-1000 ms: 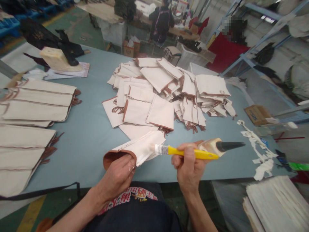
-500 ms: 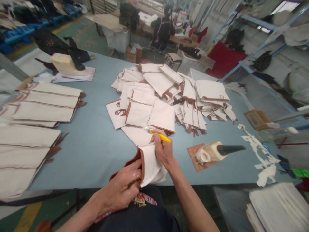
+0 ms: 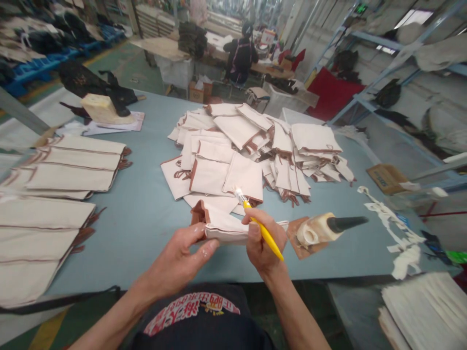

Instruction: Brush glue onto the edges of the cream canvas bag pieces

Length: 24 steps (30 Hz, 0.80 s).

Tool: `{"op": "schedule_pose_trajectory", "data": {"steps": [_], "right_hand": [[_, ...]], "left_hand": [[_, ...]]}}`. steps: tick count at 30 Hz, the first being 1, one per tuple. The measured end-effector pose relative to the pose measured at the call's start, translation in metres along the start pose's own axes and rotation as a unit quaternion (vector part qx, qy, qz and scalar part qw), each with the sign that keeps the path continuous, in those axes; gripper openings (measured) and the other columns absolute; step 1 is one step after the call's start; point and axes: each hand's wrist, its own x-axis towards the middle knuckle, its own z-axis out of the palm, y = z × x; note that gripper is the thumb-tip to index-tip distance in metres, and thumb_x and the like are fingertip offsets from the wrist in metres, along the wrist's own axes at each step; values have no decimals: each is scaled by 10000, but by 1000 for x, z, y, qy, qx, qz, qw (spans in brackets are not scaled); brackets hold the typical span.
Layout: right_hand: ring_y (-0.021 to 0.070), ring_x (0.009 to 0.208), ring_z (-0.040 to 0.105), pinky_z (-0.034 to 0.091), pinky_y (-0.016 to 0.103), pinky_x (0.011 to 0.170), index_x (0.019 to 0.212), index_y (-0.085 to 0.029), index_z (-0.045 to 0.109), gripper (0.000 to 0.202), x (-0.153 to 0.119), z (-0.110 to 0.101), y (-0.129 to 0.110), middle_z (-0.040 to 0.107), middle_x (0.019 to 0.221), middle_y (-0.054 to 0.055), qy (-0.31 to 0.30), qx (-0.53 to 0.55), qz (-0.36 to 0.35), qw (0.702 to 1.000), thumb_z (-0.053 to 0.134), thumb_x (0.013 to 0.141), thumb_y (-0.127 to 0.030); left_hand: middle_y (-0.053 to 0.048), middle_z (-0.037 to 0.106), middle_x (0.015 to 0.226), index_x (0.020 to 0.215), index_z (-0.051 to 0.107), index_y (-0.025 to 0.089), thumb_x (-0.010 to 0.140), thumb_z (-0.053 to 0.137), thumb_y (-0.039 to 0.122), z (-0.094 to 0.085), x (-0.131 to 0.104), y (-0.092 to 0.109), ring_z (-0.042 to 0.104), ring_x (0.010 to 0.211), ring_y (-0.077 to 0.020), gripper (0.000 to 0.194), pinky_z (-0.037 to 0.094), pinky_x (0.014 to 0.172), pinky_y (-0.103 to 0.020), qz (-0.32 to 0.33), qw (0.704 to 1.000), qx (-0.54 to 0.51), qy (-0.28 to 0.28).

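Observation:
A cream fabric pouch (image 3: 228, 224) with brown edging is held on its side above the table's near edge. My left hand (image 3: 186, 255) pinches its left end between thumb and fingers, by the brown-edged opening. In my right hand (image 3: 265, 240) is a yellow-handled brush (image 3: 268, 237), its pale bristles pointing up and away. The same hand's fingers also meet the right part of the pouch. Just beyond lies a heap of similar cream pouches (image 3: 244, 172) with brown trim. To the right, a glue bottle (image 3: 314, 229) with a dark nozzle lies tilted on a brown square.
Overlapping rows of cream pouches (image 3: 76, 167) cover the table's left side. At the far left sits a yellowish block (image 3: 100, 108) beside black fabric. White scraps (image 3: 392, 231) and a cardboard box (image 3: 388, 178) are at right. A person (image 3: 240, 56) sits in the background.
The left hand has come out of the pouch opening and grips its edge. The pouch has turned to lie sideways and risen slightly. The brush now points away, with its handle toward me.

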Motion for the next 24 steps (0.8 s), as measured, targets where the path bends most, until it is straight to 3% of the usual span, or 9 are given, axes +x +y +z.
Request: {"op": "schedule_pose_trajectory", "data": {"steps": [2,5,9,12,15,18,24], "right_hand": [[169,704,733,580,295,676,1132,-218,697,246,-1,1,1,761,800,24,7,21,38,999,467,1079,-288],[165,664,698,566,299,660,1071,-209,690,274,3,-7,-2,738,730,5,63,88,160,981,466,1083,-366],[110,427,496,388,218,432,894,-210,661,367,16,-30,-19,577,551,-49,109,214,254,937,515,1054,-505],[93,372,437,301,205,375,820,-212,666,395,22,-35,-30,519,513,-59,47,258,242,934,544,1050,-509],[107,409,496,383,226,411,870,-215,694,358,24,-24,-29,551,538,-54,-32,254,172,951,543,1062,-477],[120,473,554,473,259,497,936,-214,709,320,25,-12,-23,600,594,-41,-68,211,114,968,527,1073,-439],[103,463,530,425,226,470,978,-240,696,231,17,-23,-26,601,621,-56,8,220,99,970,514,1091,-327]], "left_hand": [[-43,739,858,870,699,163,971,531,324,2,5,-4,655,797,-198,254,544,745,-300,-32,998,-53,-11],[-16,634,773,768,628,169,967,540,401,2,9,-9,558,715,-164,318,474,659,-267,-61,994,-84,-16],[23,528,712,728,555,191,950,578,507,-3,10,-7,468,654,-136,387,407,584,-233,-95,988,-117,-27],[37,491,692,696,498,200,931,609,535,-5,8,-2,436,635,-124,424,384,564,-221,-112,987,-113,-17],[4,598,772,784,586,181,929,624,553,-5,3,2,505,664,-141,401,425,578,-233,-134,978,-153,-48],[-27,668,829,850,638,175,922,646,573,-5,-2,4,570,705,-170,405,474,609,-255,-152,966,-199,-59],[-8,672,790,847,633,192,914,663,564,-6,-8,2,604,719,-185,379,507,639,-269,-174,955,-235,-48]]}}
